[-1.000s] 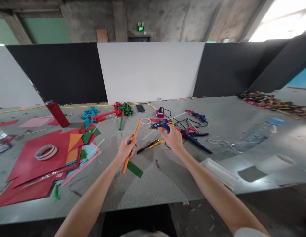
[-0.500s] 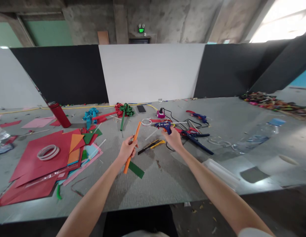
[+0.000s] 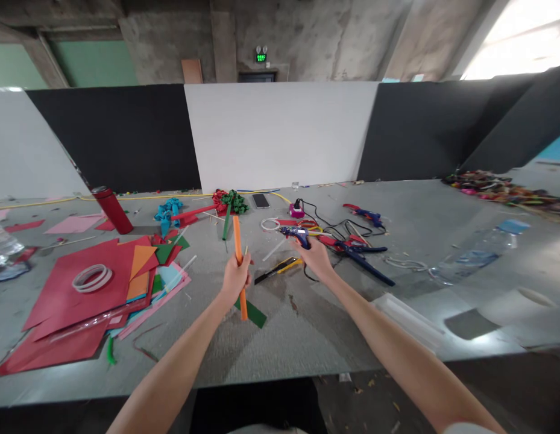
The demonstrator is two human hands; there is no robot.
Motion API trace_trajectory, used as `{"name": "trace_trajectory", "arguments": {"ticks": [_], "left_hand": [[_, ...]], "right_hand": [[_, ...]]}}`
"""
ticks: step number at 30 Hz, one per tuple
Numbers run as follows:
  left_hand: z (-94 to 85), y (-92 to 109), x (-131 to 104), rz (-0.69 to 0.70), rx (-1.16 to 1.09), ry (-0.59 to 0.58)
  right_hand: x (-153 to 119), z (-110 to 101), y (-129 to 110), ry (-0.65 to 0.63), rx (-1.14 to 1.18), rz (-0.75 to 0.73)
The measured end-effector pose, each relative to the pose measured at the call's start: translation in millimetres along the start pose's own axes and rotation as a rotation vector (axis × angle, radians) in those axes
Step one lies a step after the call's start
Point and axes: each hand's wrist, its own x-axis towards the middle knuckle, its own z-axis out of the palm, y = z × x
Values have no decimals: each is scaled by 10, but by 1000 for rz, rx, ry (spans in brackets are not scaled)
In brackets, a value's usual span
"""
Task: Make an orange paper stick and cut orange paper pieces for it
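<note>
My left hand [image 3: 236,277] is closed around an orange paper strip [image 3: 237,238], which stands nearly upright. A thin stick tip shows beside its thumb. Below it on the table lies a dark green paper strip [image 3: 255,314], partly hidden behind the orange one. My right hand [image 3: 316,259] grips a blue hot glue gun [image 3: 296,232], its nozzle pointing left. Between the hands lies a yellow and black utility knife [image 3: 280,269]. A white ring of tape [image 3: 270,225] is near the nozzle.
Coloured paper sheets [image 3: 76,265] and tape rolls [image 3: 92,279] lie left, with a red bottle [image 3: 112,210] behind. Ribbon flowers [image 3: 233,202] and a phone [image 3: 260,201] sit at the back. Right are cables, dark-handled pliers [image 3: 365,264], a second glue gun [image 3: 368,214] and a water bottle [image 3: 481,253].
My left hand has turned the orange strip from a slant to nearly upright and shifted slightly. My right hand still holds the glue gun in about the same place.
</note>
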Motion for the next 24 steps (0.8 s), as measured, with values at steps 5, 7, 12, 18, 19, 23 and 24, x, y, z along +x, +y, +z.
{"name": "trace_trajectory", "arguments": {"ticks": [5, 7, 12, 18, 19, 23, 24], "left_hand": [[108, 54, -51, -110, -231, -92], [148, 52, -73, -108, -267, -130], [172, -17, -70, -61, -260, -150], [78, -83, 36, -80, -127, -20], [59, -87, 54, -103, -102, -19], [-37, -71, 96, -154, 97, -10], [-67, -58, 97, -136, 173, 24]], "right_hand": [[-91, 71, -81, -42, -23, -52], [-131, 86, -125, -66, -34, -61], [-202, 99, -209, -133, -8, -30], [-139, 40, -208, 47, 329, 81], [-120, 15, -205, 88, 385, 99], [-81, -92, -215, 207, 319, 68], [-84, -111, -225, 223, 255, 41]]}}
